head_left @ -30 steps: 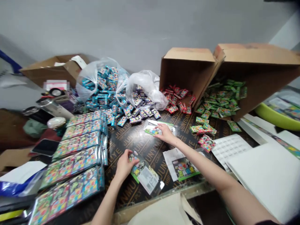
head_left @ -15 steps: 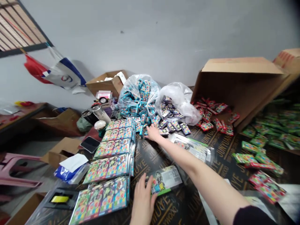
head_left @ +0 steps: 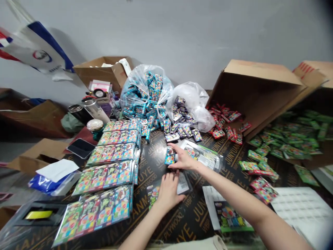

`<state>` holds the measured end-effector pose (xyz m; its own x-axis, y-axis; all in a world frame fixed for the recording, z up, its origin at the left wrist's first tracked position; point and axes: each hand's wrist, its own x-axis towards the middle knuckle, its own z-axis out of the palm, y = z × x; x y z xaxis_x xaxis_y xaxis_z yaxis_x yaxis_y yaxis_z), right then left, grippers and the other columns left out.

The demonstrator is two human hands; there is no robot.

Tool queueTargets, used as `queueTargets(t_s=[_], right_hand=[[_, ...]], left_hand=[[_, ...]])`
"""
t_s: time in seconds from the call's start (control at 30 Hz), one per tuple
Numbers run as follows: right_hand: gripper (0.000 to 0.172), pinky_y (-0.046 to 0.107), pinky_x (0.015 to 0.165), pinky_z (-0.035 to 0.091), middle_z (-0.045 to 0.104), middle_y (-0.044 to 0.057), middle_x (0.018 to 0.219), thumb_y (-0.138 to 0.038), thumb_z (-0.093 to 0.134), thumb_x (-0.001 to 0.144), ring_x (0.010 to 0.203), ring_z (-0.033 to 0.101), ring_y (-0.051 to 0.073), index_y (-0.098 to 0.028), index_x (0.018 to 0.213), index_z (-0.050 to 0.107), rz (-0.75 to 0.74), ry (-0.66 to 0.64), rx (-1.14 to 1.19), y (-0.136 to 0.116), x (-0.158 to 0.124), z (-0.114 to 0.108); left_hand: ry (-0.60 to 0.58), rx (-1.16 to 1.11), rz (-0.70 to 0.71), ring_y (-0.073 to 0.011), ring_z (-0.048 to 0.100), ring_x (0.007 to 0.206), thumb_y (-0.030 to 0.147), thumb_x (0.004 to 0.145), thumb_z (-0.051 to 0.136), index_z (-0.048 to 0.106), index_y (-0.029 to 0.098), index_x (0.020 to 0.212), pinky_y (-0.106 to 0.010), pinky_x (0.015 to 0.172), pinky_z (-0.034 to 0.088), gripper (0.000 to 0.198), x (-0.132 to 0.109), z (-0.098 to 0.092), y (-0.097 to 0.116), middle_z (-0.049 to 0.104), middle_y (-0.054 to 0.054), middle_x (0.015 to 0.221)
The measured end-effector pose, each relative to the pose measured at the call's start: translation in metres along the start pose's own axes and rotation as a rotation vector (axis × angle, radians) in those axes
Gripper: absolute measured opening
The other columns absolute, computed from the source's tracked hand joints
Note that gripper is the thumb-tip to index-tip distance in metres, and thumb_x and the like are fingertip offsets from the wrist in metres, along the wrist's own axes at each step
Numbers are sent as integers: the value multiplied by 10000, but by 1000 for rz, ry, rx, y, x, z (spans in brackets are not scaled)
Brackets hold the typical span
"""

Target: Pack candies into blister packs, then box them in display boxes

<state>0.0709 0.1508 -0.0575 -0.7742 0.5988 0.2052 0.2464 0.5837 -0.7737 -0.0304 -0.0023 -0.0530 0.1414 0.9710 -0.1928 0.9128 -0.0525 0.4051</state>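
My right hand is closed, pinching a small blue candy box between thumb and fingers above the dark board table. Just below it, my left hand lies over a clear printed packet, thumb out to the side and fingers across the packet's upper part. Much of that packet is hidden by the hand. Beyond my right hand, loose purple boxes lie before a plastic bag. To the left are stacked rows of filled packs, each showing several coloured boxes side by side.
At the back stands a clear bag of blue boxes. A cardboard box lies tipped, with red packs at its mouth. Green packs are heaped at right. A phone and steel tumbler sit at left.
My right hand has drawn back from the pile with a blue box in it. My left hand has moved up and right onto the packet. The view has shifted.
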Motion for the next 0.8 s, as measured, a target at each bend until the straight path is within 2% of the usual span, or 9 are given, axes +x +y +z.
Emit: queueTargets(t_s=[0.1, 0.2, 0.27, 0.33, 0.47, 0.6, 0.7, 0.8], right_hand=[[780, 356, 904, 398, 499, 104, 1161, -435, 738, 553, 1057, 501, 232, -183, 1227, 436, 89, 159, 43, -9, -33, -30], [599, 374, 916, 395, 475, 101, 1152, -382, 739, 566, 1061, 492, 240, -194, 1108, 567, 150, 234, -26, -22, -65, -50], [616, 383, 920, 397, 469, 94, 1146, -355, 734, 579, 1068, 485, 241, -216, 1150, 551, 157, 236, -43, -30, -83, -57], [704, 402, 939, 386, 462, 94, 1173, -366, 737, 584, 1103, 462, 251, -237, 1229, 484, 144, 209, -53, -38, -97, -62], [792, 439, 974, 353, 424, 115, 1247, -423, 727, 605, 1167, 411, 269, -250, 1300, 390, 113, 137, -103, -53, -116, -66], [744, 423, 964, 360, 448, 129, 1232, -428, 708, 627, 1154, 425, 263, -222, 1276, 408, 46, 25, -57, -65, -123, -65], [722, 392, 961, 357, 483, 122, 1202, -419, 694, 642, 1138, 443, 242, -198, 1263, 399, -8, -13, 10, -67, -123, -62], [797, 397, 990, 309, 492, 119, 1215, -474, 694, 622, 1145, 445, 237, -195, 1285, 353, -41, -49, 18, -63, -123, -55]], left_hand=[[78, -19, -50, -280, 452, 1028, 392, 560, 666, 292, 149, 1328, -418, 915, 357, 888, 0, -9, -6, 490, -117, 1122], [142, -55, -69, -275, 464, 1027, 383, 579, 638, 327, 149, 1303, -406, 904, 372, 822, 1, -19, -10, 489, -111, 1126], [176, -105, -53, -271, 459, 1057, 381, 592, 628, 327, 146, 1301, -397, 921, 371, 805, 0, -23, -10, 477, -116, 1161], [184, -162, 10, -269, 438, 1108, 365, 602, 622, 285, 143, 1326, -397, 959, 348, 829, -1, -25, -9, 461, -122, 1204], [134, -246, 157, -263, 405, 1168, 327, 604, 628, 159, 129, 1377, -400, 994, 323, 926, -6, -31, -3, 429, -141, 1266], [115, -286, 180, -252, 409, 1171, 306, 610, 633, 74, 121, 1394, -390, 996, 328, 980, -10, -40, 5, 409, -149, 1286], [86, -300, 208, -252, 401, 1181, 292, 612, 636, 54, 132, 1397, -390, 1000, 326, 990, -13, -46, 9, 374, -148, 1323], [57, -312, 243, -256, 386, 1195, 290, 609, 646, 68, 160, 1399, -395, 1008, 316, 987, -15, -48, 11, 366, -133, 1337]])
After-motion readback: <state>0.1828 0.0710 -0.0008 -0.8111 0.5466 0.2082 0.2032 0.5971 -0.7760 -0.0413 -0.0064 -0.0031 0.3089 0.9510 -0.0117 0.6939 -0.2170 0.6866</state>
